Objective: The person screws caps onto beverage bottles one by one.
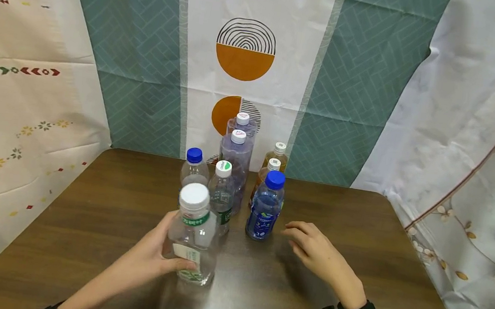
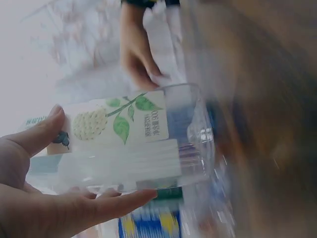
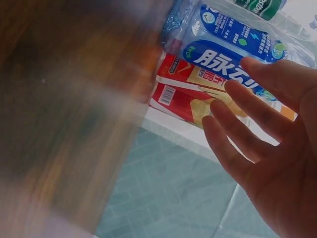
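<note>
My left hand (image 1: 161, 252) grips a clear plastic bottle (image 1: 195, 242) with a white cap, thumb on one side and fingers round the other. The bottle is upright in the head view, in front of the other bottles. In the left wrist view its label (image 2: 119, 119) shows green leaves and a pale fruit. My right hand (image 1: 316, 251) is beside the blue bottle (image 1: 265, 213) with the blue cap, on its right. In the right wrist view the fingers (image 3: 233, 153) are spread and relaxed, holding nothing.
Behind stand a blue-capped clear bottle (image 1: 193, 169), a green-labelled bottle (image 1: 221, 197) and two purple-tinted bottles (image 1: 237, 156). Two amber bottles (image 1: 276, 158) stand behind the blue one. The brown wooden table (image 1: 87, 218) ends at a patterned curtain (image 1: 350, 84).
</note>
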Demonstrator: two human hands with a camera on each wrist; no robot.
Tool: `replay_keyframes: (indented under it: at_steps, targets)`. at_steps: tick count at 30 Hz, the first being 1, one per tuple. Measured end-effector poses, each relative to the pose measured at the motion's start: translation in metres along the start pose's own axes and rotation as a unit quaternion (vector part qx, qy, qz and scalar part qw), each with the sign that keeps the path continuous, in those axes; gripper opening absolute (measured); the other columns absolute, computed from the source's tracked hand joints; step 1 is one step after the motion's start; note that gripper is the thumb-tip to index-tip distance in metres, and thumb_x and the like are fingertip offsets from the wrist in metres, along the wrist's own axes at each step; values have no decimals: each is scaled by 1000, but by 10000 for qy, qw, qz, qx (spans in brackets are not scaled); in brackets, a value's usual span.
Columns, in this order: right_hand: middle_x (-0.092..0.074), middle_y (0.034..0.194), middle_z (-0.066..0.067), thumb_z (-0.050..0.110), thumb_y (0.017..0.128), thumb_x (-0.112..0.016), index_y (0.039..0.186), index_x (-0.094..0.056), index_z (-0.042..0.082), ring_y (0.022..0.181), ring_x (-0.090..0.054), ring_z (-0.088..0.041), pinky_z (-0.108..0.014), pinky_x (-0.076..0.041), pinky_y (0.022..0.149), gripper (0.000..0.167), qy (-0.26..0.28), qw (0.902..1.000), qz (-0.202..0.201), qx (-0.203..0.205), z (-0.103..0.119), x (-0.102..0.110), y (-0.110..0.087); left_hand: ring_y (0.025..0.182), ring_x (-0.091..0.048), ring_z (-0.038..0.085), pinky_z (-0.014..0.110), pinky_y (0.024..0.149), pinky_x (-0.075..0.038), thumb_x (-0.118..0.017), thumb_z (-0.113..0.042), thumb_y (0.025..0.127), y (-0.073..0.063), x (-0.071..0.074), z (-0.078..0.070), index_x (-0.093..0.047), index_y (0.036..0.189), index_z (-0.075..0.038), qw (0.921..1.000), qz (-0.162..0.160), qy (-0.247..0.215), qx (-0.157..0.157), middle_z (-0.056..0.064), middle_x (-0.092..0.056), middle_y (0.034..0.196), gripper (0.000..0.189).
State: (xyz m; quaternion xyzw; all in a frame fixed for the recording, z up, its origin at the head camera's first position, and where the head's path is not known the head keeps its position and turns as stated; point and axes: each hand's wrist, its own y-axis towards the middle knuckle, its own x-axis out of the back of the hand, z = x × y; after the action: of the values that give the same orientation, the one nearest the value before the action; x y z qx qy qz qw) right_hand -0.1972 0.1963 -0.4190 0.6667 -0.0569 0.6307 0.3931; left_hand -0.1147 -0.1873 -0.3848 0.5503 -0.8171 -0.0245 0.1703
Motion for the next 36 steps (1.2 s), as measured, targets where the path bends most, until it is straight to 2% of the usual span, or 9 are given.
replay_keyframes:
  at_steps: [4, 7, 10, 12, 15, 18, 25, 29, 36]
  targets:
    - [-68, 116, -13, -6, 85, -76, 112, -73, 2, 104, -65, -29, -44, -57, 85, 28, 34, 10000, -20, 6, 0, 1, 2, 109, -62, 7, 31, 84, -59, -84, -1, 80, -16, 44, 5, -29, 146, 2, 9974, -587, 380, 183, 26, -50, 135, 87]
    - [-68, 114, -12, -6, 85, -76, 112, -73, 2, 103, -65, -28, -43, -57, 84, 28, 12, 10000, -62, 47, -1, 1, 1, 110, -59, 8, 27, 83, -56, -83, -5, 83, -13, 84, 11, -27, 148, 2, 9888, -1042, 902, 575, 24, -46, 138, 86]
    - [-69, 112, -12, -6, 84, -77, 110, -73, 1, 101, -65, -27, -43, -57, 83, 28, -7, 9999, -113, 112, -2, 1, 0, 121, -53, 22, 28, 87, -53, -82, -15, 88, 6, 120, 20, -19, 152, 0, 9805, -1285, 1094, 1004, 22, -37, 146, 91]
    - [-69, 111, -11, -6, 83, -77, 110, -73, 1, 100, -65, -26, -42, -57, 82, 28, -22, 9998, -138, 151, -3, 1, -1, 130, -46, 34, 38, 96, -52, -80, -21, 90, 24, 139, 28, -13, 155, -2, 9786, -1364, 929, 1232, 23, -29, 152, 95]
    - [-69, 110, -11, -7, 83, -77, 110, -73, 1, 99, -66, -26, -42, -58, 81, 29, -14, 9997, -165, 204, -3, 1, -1, 143, -32, 44, 57, 109, -42, -79, -25, 92, 56, 156, 41, -7, 157, -3, 9779, -1463, 733, 1297, 24, -19, 160, 100]
    - [-69, 111, -12, -7, 83, -77, 110, -72, 1, 100, -66, -27, -43, -57, 83, 29, 8, 9997, -155, 197, -3, 1, 0, 149, -24, 46, 66, 115, -29, -80, -24, 90, 89, 161, 53, -9, 157, -2, 9772, -1533, 854, 1197, 26, -20, 161, 100]
    - [-69, 113, -9, -6, 85, -76, 113, -72, 2, 102, -65, -26, -43, -57, 84, 29, 50, 10000, 51, 33, -2, 2, -1, 147, -28, 46, 66, 115, -30, -78, -17, 91, 153, 142, 72, -17, 155, -4, 9864, -1216, 643, 901, 22, -26, 159, 90]
    - [-68, 113, -11, -6, 86, -75, 113, -72, 2, 102, -64, -26, -42, -57, 83, 29, 89, 9999, 106, 1, -2, 3, -2, 146, -29, 44, 64, 114, -31, -77, -14, 90, 171, 129, 79, -19, 153, -3, 9913, -1018, 438, 708, 22, -27, 158, 86]
    - [-68, 115, -11, -5, 87, -74, 115, -71, 2, 104, -64, -26, -43, -57, 84, 28, 60, 9998, 187, -77, -2, 4, -2, 150, -22, 44, 66, 117, -25, -78, -16, 88, 176, 117, 94, -16, 155, -5, 9951, -718, 148, 656, 21, -23, 162, 92]
